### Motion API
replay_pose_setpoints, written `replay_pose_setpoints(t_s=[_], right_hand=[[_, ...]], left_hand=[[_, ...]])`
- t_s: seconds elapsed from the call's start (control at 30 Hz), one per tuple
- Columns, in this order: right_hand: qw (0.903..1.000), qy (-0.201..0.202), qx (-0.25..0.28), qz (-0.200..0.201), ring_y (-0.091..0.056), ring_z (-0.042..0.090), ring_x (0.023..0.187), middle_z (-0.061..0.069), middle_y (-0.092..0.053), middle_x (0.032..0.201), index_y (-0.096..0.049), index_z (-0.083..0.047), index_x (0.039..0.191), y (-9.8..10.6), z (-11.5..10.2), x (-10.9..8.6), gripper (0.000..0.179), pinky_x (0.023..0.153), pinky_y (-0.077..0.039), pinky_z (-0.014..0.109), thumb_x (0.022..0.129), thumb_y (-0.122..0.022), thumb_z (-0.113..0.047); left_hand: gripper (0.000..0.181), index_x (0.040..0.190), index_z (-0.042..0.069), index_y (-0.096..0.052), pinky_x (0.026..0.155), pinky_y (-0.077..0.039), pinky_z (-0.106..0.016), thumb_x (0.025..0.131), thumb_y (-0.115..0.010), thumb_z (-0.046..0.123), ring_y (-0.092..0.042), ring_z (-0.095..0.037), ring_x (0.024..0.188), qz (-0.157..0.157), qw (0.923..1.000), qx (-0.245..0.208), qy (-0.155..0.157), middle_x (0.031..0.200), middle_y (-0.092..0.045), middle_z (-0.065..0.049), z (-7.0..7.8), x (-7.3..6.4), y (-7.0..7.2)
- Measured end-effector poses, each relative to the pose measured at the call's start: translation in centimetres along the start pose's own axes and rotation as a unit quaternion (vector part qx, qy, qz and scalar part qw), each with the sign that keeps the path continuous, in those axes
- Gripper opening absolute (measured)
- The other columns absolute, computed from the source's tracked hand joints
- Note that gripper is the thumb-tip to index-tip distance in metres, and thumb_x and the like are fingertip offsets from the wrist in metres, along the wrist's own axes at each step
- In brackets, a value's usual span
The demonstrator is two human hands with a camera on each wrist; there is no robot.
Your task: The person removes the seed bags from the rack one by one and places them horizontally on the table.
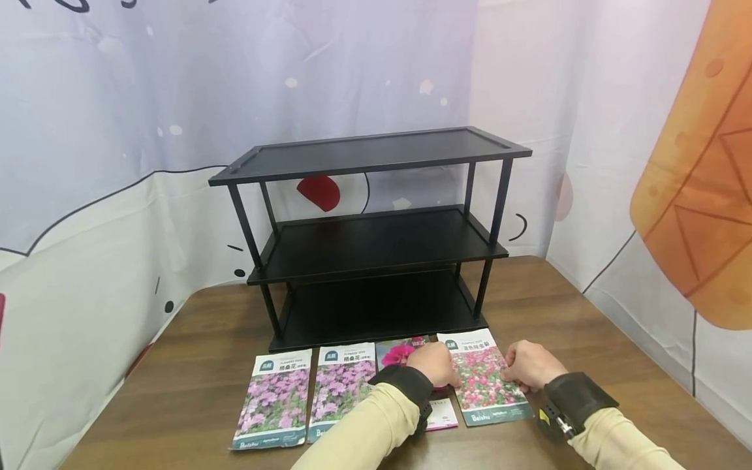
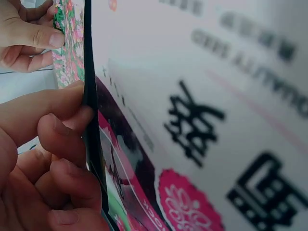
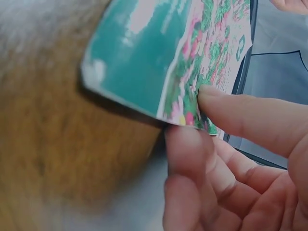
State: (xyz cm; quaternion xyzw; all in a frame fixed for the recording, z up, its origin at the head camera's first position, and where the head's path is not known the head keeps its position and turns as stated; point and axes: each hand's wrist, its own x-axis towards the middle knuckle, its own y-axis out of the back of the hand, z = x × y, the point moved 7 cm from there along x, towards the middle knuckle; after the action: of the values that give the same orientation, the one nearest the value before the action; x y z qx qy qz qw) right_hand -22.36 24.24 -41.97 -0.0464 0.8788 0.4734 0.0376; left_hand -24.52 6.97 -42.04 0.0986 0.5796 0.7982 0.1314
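A flower seed packet with red and pink blooms lies at the right end of a row on the table. My right hand pinches its right edge; in the right wrist view the thumb is on the printed face and the fingers are under the edge. My left hand is at the packet's left edge, its fingertips pinching there in the left wrist view. Under the left hand and wrist, a packet with a magenta flower is partly hidden.
Two packets with purple flowers, one at far left and one beside it, lie in the same row. Behind them stands a black three-tier rack on the wooden table. A printed curtain hangs behind.
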Motion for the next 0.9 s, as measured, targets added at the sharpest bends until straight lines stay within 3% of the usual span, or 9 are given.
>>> replay_pose_setpoints(t_s=[0.33,0.7,0.9], right_hand=[[0.9988,0.022,-0.042,0.014,-0.048,0.013,0.043,0.003,-0.051,0.055,-0.054,-0.007,0.074,0.3,-0.2,-0.2,0.020,0.042,-0.039,0.027,0.071,-0.073,-0.013],[0.9979,0.021,-0.059,0.015,-0.049,0.014,0.047,0.002,-0.050,0.060,-0.054,-0.008,0.077,-0.2,-0.3,-0.3,0.020,0.045,-0.037,0.027,0.071,-0.073,-0.010],[0.9954,0.040,-0.078,0.039,-0.049,0.015,0.052,0.000,-0.052,0.063,-0.055,-0.010,0.074,0.0,-0.7,-0.1,0.020,0.049,-0.037,0.029,0.070,-0.074,-0.014]], left_hand=[[0.035,0.051,0.016,-0.057,0.048,-0.041,-0.026,0.063,-0.082,0.038,-0.047,-0.010,0.055,-0.005,0.9994,0.033,-0.012,0.060,-0.054,0.006,0.6,-0.1,-0.1],[0.034,0.052,0.016,-0.057,0.046,-0.040,-0.026,0.064,-0.080,0.038,-0.047,-0.010,0.053,-0.006,0.9983,0.055,-0.019,0.061,-0.056,0.004,0.8,-0.3,-0.4],[0.029,0.053,0.017,-0.058,0.042,-0.038,-0.027,0.066,-0.079,0.033,-0.045,-0.009,0.049,0.007,0.9976,0.064,-0.023,0.056,-0.055,0.005,1.1,-0.4,-0.2]])
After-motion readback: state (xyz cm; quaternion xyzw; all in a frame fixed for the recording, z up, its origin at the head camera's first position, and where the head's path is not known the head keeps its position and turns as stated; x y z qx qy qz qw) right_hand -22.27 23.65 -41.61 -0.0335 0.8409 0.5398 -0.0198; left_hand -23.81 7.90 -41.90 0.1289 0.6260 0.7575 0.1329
